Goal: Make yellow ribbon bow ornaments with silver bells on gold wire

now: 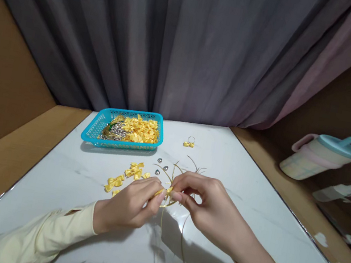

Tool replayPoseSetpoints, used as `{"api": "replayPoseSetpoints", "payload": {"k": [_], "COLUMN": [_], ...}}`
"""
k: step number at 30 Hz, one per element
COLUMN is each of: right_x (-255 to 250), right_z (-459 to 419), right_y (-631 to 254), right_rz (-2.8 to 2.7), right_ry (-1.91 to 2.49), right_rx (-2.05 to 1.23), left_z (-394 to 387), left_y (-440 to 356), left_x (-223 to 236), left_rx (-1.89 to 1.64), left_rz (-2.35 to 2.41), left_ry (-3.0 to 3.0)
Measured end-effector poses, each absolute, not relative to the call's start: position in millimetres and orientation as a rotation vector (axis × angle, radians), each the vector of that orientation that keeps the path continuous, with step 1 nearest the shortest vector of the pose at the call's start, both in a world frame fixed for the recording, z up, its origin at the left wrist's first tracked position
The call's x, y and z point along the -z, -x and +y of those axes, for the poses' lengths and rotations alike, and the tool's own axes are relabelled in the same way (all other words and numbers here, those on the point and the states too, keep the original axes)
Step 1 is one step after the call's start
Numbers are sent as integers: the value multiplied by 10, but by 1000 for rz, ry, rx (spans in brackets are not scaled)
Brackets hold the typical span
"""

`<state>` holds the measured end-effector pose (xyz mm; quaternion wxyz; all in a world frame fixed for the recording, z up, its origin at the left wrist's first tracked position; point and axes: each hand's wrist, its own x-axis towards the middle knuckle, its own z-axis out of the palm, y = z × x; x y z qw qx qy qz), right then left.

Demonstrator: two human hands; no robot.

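Note:
Both hands meet low over the white table, fingers closed in a pinch. My left hand (136, 199) grips one side of a small yellow ribbon bow (160, 192). At the bow's other side is my right hand (207, 200), thumb and forefinger pinched on it. Thin gold cords (183, 246) trail out around and below the fingers; how they join the bow is hidden. Left of my hands lie several loose yellow bows (114, 183). Just beyond my fingertips are a few silver bells (157, 172). A finished-looking bow with a ring (189, 144) sits farther back.
A blue plastic basket (120, 146) at the back left holds yellow bows, silver bells and gold cords. On the brown ledge to the right stand a tumbler with a blue lid (313, 158) and a small white bottle (333, 192). Grey curtains (190, 48) hang behind the table.

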<state>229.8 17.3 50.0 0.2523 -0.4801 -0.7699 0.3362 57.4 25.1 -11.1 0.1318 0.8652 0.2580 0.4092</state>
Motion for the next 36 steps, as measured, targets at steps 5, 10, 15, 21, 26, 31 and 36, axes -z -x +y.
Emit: {"api": "replayPoseSetpoints", "payload": {"k": [5,10,15,21,26,31,36], "right_x": [-463,-442,-435,-444,-442,-401,-378], "right_z": [189,189,192,178,173,168,162], "right_y": [-2298,-2307,-2314,-2288,-2273,-2267,-2257], "right_rz": [-2070,-2095,-2133,-2144,-2142,-2130,-2134], "right_ry": [1282,1249,1257,1265,1283,1300,1328], "right_rx": [-926,-906,-885,-839,-821,-790,-777], "left_z": [236,226,239,241,227,227,218], "left_y": [-558,-542,-553,-556,-554,-581,-592], "left_x": [97,90,146,167,146,153,178], "left_rx": [-1112,-1055,-1136,-1120,-1050,-1029,-1020], "left_rz": [772,720,739,759,810,852,889], "left_ry": [-2437,-2417,-2499,-2465,-2413,-2422,-2408]}}
